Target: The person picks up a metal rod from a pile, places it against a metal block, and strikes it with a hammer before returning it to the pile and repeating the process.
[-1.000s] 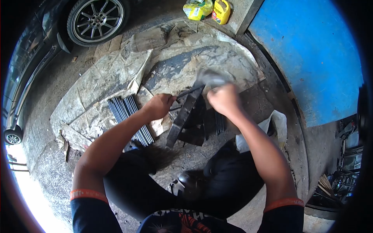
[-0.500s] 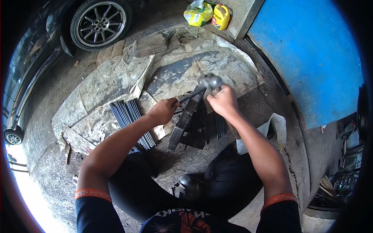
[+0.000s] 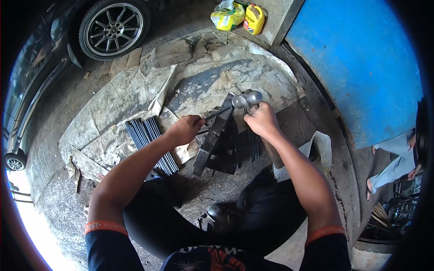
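My left hand [image 3: 184, 130] is closed around the near end of a dark metal rod [image 3: 216, 114]. The rod slants up to the right, its far end over the top of a narrow dark anvil-like metal block [image 3: 209, 147]. In my right hand [image 3: 263, 121] I grip a ball-peen hammer [image 3: 247, 99] by its handle, close under the head. The hammer head overlaps the rod's far end and the block's top in this view. A bundle of similar rods [image 3: 151, 143] lies left of the block, and several more rods [image 3: 253, 145] lie to its right.
A worn, dirty sheet [image 3: 113, 99] covers the ground ahead. A parked car's wheel [image 3: 113, 30] stands at the upper left. A yellow jug [image 3: 253, 19] and a yellow bag [image 3: 227, 17] sit at the back. Right are a blue panel [image 3: 357, 67] and a person's legs [image 3: 392, 169].
The hammer head has shifted slightly and appears sharper, lying lower near the rod's end. A person has come into view at the right edge. My left hand still holds the rod.
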`<state>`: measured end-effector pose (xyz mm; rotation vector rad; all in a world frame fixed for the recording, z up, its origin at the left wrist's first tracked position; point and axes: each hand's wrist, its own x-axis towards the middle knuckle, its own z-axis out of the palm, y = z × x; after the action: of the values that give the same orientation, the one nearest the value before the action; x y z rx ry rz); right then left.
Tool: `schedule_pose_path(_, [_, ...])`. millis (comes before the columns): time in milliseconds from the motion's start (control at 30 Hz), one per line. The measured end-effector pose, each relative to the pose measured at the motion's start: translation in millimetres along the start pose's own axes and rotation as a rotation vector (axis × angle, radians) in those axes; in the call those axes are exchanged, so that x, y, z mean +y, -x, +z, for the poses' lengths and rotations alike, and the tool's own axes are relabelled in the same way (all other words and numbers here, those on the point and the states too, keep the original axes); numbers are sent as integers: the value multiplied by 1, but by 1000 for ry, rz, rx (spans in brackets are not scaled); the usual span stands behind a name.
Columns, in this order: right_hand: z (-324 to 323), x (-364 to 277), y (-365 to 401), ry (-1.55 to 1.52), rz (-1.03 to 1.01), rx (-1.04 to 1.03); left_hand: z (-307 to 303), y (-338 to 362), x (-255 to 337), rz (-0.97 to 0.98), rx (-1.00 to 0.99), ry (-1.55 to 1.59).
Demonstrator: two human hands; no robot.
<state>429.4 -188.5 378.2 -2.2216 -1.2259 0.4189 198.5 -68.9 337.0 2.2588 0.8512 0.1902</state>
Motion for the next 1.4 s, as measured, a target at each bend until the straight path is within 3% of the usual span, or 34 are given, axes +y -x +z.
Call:
schedule_pose_path(167, [9,7,2,-135,-36,101,-12,4,10,-66,-116,15])
schedule_pose_path(267, [13,9,1,43,-61,25,-12,8,15,-36,-13,88])
schedule_pose_path(367, [2,-1,2,-220,-117,117,-2,-1,-6,4,0,35])
schedule_pose_path(400, [-14,-22,9,-233,-45,126,-3,-1,-5,-2,-1,39])
schedule_pose_path(533, [-43,-64,18,-473,-371,354,-2,-2,1,-28,7,38])
schedule_pose_path(567, [-38,-59,15,-414,-478,428,-1,-4,1,-21,17,42])
schedule_pose_path(600, [-28,-53,13,-408,-409,381,-1,-9,0,-27,15,41])
schedule_pose_path(667, [4,-24,-4,291,17,-41,5,-7,0,7,3,63])
schedule_pose_path(700, [8,-24,3,180,25,-30,5,-5,5,-77,-25,77])
schedule_pose_path(900, [8,-21,6,26,8,32,-7,-5,10,-6,-32,51])
schedule_pose_path(1133, [0,-33,4,31,60,8,-10,0,12,-37,-100,-20])
schedule_pose_path(1267, [-37,-63,17,-406,-220,244,-3,1,16,-120,-19,-68])
schedule_pose_path(1400, [-68,-98,32,-520,-517,426,-1,-3,12,-116,-42,-68])
